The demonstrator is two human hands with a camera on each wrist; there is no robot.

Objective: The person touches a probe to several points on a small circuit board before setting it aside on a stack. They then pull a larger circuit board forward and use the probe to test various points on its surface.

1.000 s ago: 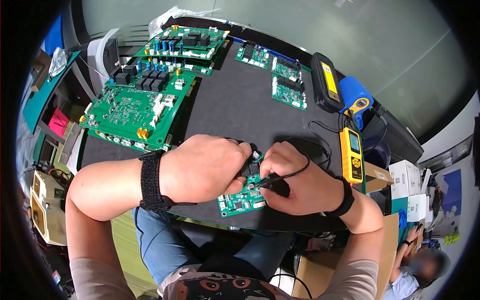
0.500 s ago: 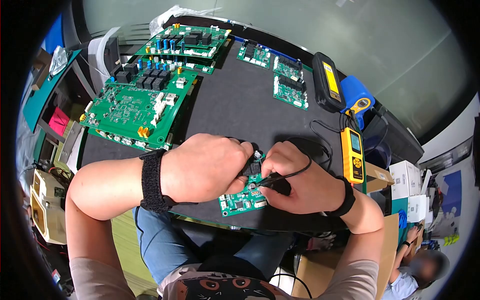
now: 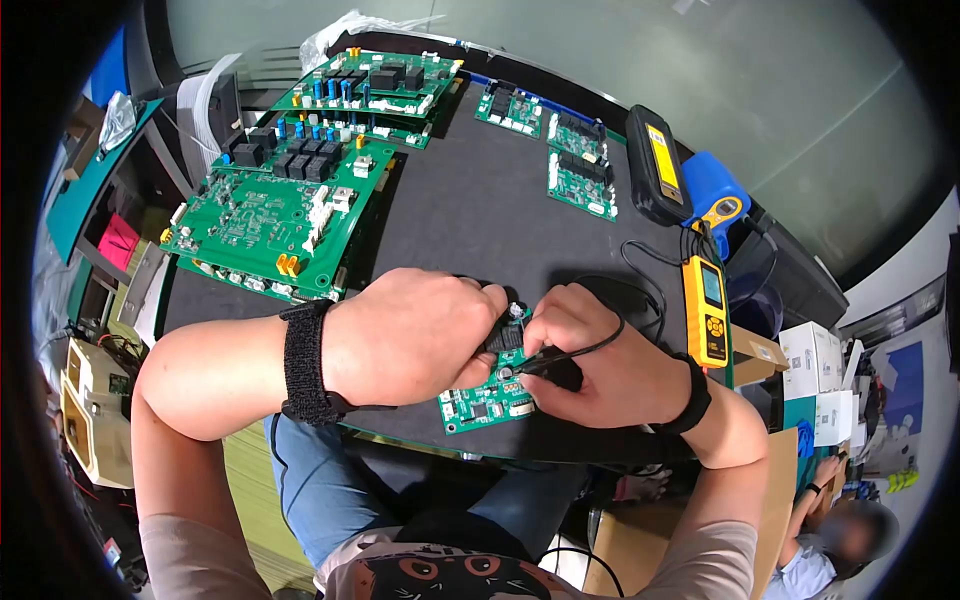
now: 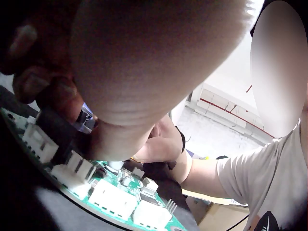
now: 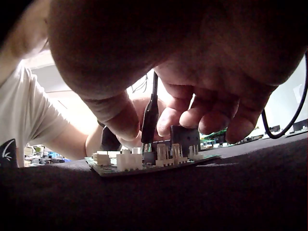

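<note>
A small green circuit board [image 3: 478,408] lies on the dark mat at the front of the table, beneath both hands. My left hand [image 3: 410,335] bends over its far left part, the fingers and thumb gripping it around the black blocks [image 4: 60,132] there. White connectors [image 4: 113,197] line the near edge in the left wrist view. Between thumb and fingers, my right hand [image 3: 600,355] pinches a black test probe [image 5: 150,118] with a cable. Its tip points down among the board's parts, beside a round silver capacitor [image 3: 504,373]. The left fingertips are mostly hidden in the head view.
A yellow handheld meter [image 3: 707,310] with black leads lies at the right, below a black case [image 3: 655,165] and a blue-and-yellow device [image 3: 717,205]. Large green boards [image 3: 265,215] are stacked at the left. Several small boards [image 3: 582,185] lie at the back. Another person's arm [image 3: 808,495] shows far right.
</note>
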